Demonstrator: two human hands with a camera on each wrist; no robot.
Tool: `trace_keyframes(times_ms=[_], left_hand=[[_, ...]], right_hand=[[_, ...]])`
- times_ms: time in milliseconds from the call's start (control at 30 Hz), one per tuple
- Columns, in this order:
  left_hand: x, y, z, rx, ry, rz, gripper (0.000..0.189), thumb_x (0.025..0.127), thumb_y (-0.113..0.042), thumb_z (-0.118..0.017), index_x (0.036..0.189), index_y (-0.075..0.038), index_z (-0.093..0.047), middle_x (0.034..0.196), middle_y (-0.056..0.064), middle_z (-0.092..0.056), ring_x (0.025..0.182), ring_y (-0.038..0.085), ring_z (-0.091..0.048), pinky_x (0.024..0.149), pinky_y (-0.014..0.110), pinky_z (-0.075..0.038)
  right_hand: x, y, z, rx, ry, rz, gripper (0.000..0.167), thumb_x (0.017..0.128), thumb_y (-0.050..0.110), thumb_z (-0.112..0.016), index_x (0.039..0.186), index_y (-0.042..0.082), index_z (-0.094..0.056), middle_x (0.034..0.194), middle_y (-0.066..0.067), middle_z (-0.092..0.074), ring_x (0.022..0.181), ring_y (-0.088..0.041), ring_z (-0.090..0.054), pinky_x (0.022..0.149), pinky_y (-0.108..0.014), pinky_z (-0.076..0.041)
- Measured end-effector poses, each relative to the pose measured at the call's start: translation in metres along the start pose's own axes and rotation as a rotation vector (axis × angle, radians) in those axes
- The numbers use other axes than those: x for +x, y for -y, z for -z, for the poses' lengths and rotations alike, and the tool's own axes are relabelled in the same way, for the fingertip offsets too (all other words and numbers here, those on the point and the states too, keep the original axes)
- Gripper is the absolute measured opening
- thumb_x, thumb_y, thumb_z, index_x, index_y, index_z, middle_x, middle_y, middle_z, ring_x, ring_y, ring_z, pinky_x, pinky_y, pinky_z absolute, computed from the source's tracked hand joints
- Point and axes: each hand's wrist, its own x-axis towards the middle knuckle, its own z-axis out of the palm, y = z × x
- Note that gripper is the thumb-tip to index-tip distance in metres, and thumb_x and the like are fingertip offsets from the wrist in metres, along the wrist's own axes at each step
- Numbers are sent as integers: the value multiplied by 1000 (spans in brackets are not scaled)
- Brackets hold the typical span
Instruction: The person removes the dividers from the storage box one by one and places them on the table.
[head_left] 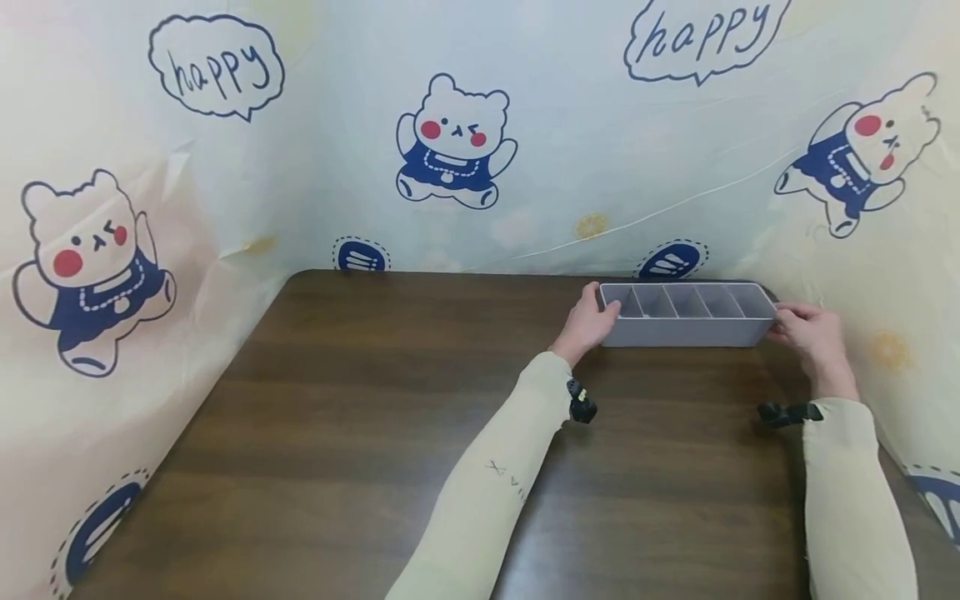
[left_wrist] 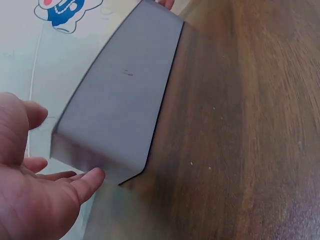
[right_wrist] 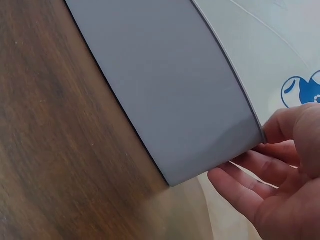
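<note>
A long grey organizer box with several compartments in a row stands at the back right of the table. At its left end is my left hand, and the left wrist view shows the fingers extended against the end wall, thumb raised apart from it. My right hand is at the opposite end. In the right wrist view its fingertips touch the end wall, with the thumb by the rim corner. The fingers' far sides are partly hidden.
The dark brown wooden table extends left and forward of the box. A patterned sheet with bears and "happy" lettering hangs behind the table and along both sides, close behind the box. Each wrist carries a small black camera mount.
</note>
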Motion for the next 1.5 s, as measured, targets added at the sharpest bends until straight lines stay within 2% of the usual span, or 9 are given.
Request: trace_keyframes(times_ms=[433, 600, 733, 833, 1033, 1133, 1300, 1367, 1500], left_hand=[[-4, 13, 12, -8, -5, 9, 60, 102, -33, -45, 154, -13, -22, 152, 14, -44, 135, 23, -48, 111, 39, -43], [-4, 16, 16, -8, 3, 5, 58, 103, -30, -43, 155, -14, -21, 154, 13, -42, 138, 23, -45, 113, 39, -41], [-2, 17, 16, -17, 22, -17, 58, 104, -30, -41, 155, -14, -19, 155, 12, -39, 138, 23, -45, 112, 41, -42], [-2, 17, 16, -19, 33, -27, 59, 104, -30, -41, 156, -15, -18, 155, 13, -39, 137, 24, -45, 111, 43, -43], [-8, 20, 22, -3, 41, -28, 60, 104, -31, -40, 157, -15, -17, 155, 13, -39, 138, 25, -45, 114, 44, -40], [-9, 22, 26, -6, 43, -35, 60, 104, -30, -40, 157, -15, -17, 156, 13, -38, 139, 26, -44, 114, 45, -39], [-9, 27, 31, -2, 40, -29, 59, 104, -32, -40, 157, -17, -18, 156, 11, -38, 137, 24, -45, 113, 43, -40], [-10, 28, 32, -1, 33, -30, 58, 104, -31, -40, 156, -17, -20, 155, 11, -40, 134, 24, -47, 111, 43, -42], [-11, 30, 36, -8, 27, -46, 58, 103, -29, -41, 156, -15, -21, 154, 13, -41, 132, 27, -49, 107, 45, -44]], right_hand=[[4, -2, -12, -115, 91, 43, 26, 96, 5, -49, 87, 21, -68, 74, 16, -69, 65, 1, -68, 58, -17, -57], [4, -2, -19, -231, 71, 50, 13, 98, 11, -53, 105, 9, -63, 78, 21, -66, 67, 3, -64, 59, -17, -57], [5, -1, -24, -366, 39, 58, 41, 99, 15, -49, 134, -7, -50, 80, 29, -61, 70, 6, -61, 61, -16, -57], [4, 0, -25, -435, 18, 60, 49, 99, 17, -46, 142, -9, -43, 82, 33, -58, 73, 9, -60, 63, -14, -56], [3, -1, -30, -543, 11, 55, 49, 100, 19, -44, 144, -1, -45, 109, 14, -63, 77, 10, -57, 65, -13, -54], [4, 1, -32, -543, 31, 40, 49, 100, 18, -44, 144, -2, -44, 116, 7, -63, 77, 9, -58, 65, -14, -55], [3, 3, -37, -575, 52, 32, 49, 100, 18, -44, 145, -2, -43, 134, -17, -56, 78, 9, -58, 66, -15, -56], [3, 4, -39, -588, 58, 24, 49, 100, 19, -44, 145, -2, -43, 138, -25, -51, 78, 10, -58, 67, -15, -56], [1, 6, -43, -602, 68, 8, 50, 100, 20, -43, 146, -1, -42, 140, -29, -47, 78, 11, -58, 68, -14, -56]])
